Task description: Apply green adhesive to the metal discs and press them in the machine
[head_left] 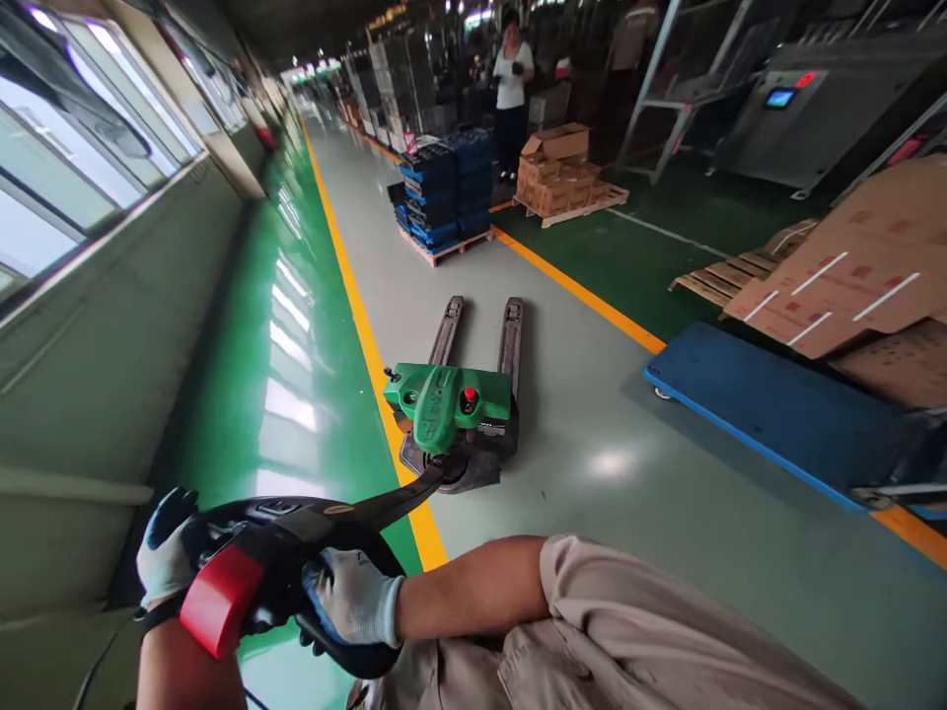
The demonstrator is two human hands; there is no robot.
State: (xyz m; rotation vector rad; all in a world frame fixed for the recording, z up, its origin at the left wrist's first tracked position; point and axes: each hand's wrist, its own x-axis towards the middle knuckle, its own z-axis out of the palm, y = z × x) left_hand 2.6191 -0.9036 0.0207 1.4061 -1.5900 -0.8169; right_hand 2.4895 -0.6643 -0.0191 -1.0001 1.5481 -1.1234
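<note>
A green electric pallet jack (435, 404) stands on the grey floor, its two dark forks pointing away from me. Its black handle (296, 528), with a red end piece, reaches back to me at the lower left. My right hand (353, 595), in a white and blue glove, is wrapped round the right side of the handle. On the handle's left side is my left hand (169, 547), gloved alike, its fingers curled over the grip and partly hidden by the handle.
Ahead, blue crates (448, 192) are stacked on a pallet. Behind them are cartons (558, 177) on a pallet and a standing person (512, 94). A blue platform cart (769, 404) and large cardboard (858, 256) lie right. A wall (110, 375) with windows runs along the left.
</note>
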